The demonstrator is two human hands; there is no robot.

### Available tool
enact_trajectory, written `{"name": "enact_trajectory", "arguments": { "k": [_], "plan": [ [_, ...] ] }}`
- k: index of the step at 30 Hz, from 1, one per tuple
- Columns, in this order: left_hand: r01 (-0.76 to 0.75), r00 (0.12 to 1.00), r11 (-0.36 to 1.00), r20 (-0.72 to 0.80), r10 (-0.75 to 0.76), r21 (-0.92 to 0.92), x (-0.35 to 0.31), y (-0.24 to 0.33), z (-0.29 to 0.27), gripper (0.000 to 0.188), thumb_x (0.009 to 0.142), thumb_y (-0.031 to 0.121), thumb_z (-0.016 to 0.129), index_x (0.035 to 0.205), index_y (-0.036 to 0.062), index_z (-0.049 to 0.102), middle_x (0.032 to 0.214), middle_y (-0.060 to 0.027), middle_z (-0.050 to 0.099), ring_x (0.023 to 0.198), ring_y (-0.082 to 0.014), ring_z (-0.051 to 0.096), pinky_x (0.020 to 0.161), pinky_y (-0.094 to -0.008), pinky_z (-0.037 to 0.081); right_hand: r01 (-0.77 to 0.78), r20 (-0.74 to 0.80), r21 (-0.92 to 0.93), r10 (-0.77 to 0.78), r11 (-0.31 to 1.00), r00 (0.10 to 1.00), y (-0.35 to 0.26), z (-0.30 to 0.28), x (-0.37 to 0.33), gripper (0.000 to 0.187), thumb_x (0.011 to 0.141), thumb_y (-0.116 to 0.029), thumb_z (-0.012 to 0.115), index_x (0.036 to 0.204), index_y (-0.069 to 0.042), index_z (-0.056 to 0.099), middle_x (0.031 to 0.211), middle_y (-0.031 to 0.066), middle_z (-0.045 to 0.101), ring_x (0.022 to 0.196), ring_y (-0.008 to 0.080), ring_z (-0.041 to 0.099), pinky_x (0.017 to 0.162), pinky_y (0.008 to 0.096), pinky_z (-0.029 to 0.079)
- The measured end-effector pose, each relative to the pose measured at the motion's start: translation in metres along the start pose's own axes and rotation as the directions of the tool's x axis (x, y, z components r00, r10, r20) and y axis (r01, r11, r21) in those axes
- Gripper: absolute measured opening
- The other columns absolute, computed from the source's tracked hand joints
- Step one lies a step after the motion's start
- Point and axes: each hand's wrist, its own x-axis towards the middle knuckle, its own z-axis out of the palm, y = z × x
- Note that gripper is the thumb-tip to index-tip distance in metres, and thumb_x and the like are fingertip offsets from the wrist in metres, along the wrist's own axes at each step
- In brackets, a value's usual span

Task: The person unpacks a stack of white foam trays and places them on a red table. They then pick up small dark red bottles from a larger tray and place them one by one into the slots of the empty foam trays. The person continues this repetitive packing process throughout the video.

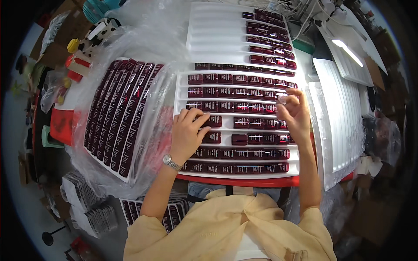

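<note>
My left hand (188,130) lies flat and loose on the white tray (183,82) in front of me, palm down, gripping nothing; its fingertips (204,119) touch a dark red case (214,121) in one of the tray's middle rows. A metal watch (171,162) sits on that wrist, near the tray's front edge. My right hand (294,111) is lifted over the tray's right end, fingers pinched around a small shiny piece (282,99); I cannot tell exactly what that piece is.

The tray holds rows of dark red cases lying end to end in long grooves. The two rows nearest me are full, while the rows under my hands have gaps. One case (239,139) lies alone between my hands, with bare groove to its left.

Behind this tray lies a second white tray (213,30), mostly bare, with cases only along its right side. Left of my tray, another tray of dark red cases (122,113) lies inside a clear plastic bag (143,39). Right of my tray, bare white trays (337,117) are stacked in plastic. My tray rests on a red surface (244,180), whose edge shows just below it. Lower left of the tray, near my left elbow, more packed cases (174,213) show.
</note>
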Motion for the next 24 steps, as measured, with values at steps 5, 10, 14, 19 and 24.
{"name": "enact_trajectory", "arguments": {
  "k": [5, 10, 14, 19, 24],
  "plan": [
    [-0.083, 0.996, 0.996, 0.021, 0.084, -0.03, 0.008, 0.003, -0.011, 0.037, 0.068, 0.01, 0.077, 0.104, 0.0069, 0.068, 0.099, -0.0052, 0.06, 0.094, -0.0261, 0.054, 0.081, -0.0359, 0.043, -0.038, 0.19, 0.254, -0.012, 0.966, 0.982, -0.026, 0.046, -0.029, 0.035, 0.081, 0.013, 0.063, 0.114, 0.004, 0.057, 0.102, 0.0114, 0.064, 0.091, 0.0151, 0.066, 0.078, 0.0265, 0.057],
    [0.188, 0.982, 0.591, 0.14, -0.126, -0.785, -0.007, 0.036, 0.002, 0.037, 0.074, -0.001, 0.074, 0.109, 0.0044, 0.063, 0.103, -0.0026, 0.06, 0.087, -0.0116, 0.055, 0.077, -0.0256, 0.043, 0.208, 0.038, 0.078, -0.211, 0.975, 0.977, -0.03, 0.076, -0.049, 0.037, 0.073, 0.005, 0.074, 0.108, 0.0, 0.064, 0.093, 0.0073, 0.066, 0.078, 0.0141, 0.06, 0.071, 0.0266, 0.051],
    [0.335, 0.932, 0.327, 0.259, -0.254, -0.884, -0.012, 0.046, 0.01, 0.041, 0.073, -0.004, 0.073, 0.113, 0.001, 0.061, 0.104, -0.0033, 0.06, 0.091, -0.0122, 0.054, 0.083, -0.0275, 0.044, 0.561, 0.383, -0.326, -0.436, 0.761, 0.814, -0.041, 0.057, -0.055, 0.068, 0.075, -0.032, 0.077, 0.131, -0.002, 0.052, 0.112, 0.0166, 0.06, 0.097, 0.0342, 0.058, 0.088, 0.0434, 0.045],
    [0.074, 0.997, 0.986, -0.012, -0.076, -0.152, 0.011, 0.026, -0.003, 0.036, 0.069, -0.003, 0.072, 0.104, 0.0047, 0.066, 0.1, -0.007, 0.059, 0.096, -0.0233, 0.054, 0.087, -0.0345, 0.044, 0.288, -0.009, -0.707, -0.416, 0.645, 0.909, -0.043, -0.065, -0.067, 0.049, 0.075, -0.013, 0.077, 0.119, -0.001, 0.059, 0.109, 0.0168, 0.063, 0.102, 0.0326, 0.06, 0.088, 0.0395, 0.047],
    [-0.009, 0.995, 0.998, 0.101, 0.015, -0.066, 0.021, 0.022, 0.02, 0.037, 0.068, 0.007, 0.076, 0.104, 0.0056, 0.067, 0.101, -0.0044, 0.058, 0.098, -0.0222, 0.052, 0.092, -0.0363, 0.034, -0.449, -0.465, -0.885, -0.27, 0.122, 0.843, -0.007, -0.228, -0.103, 0.036, 0.086, -0.02, 0.066, 0.116, -0.002, 0.059, 0.111, 0.0177, 0.06, 0.106, 0.0356, 0.056, 0.09, 0.0436, 0.045]
  ]
}}
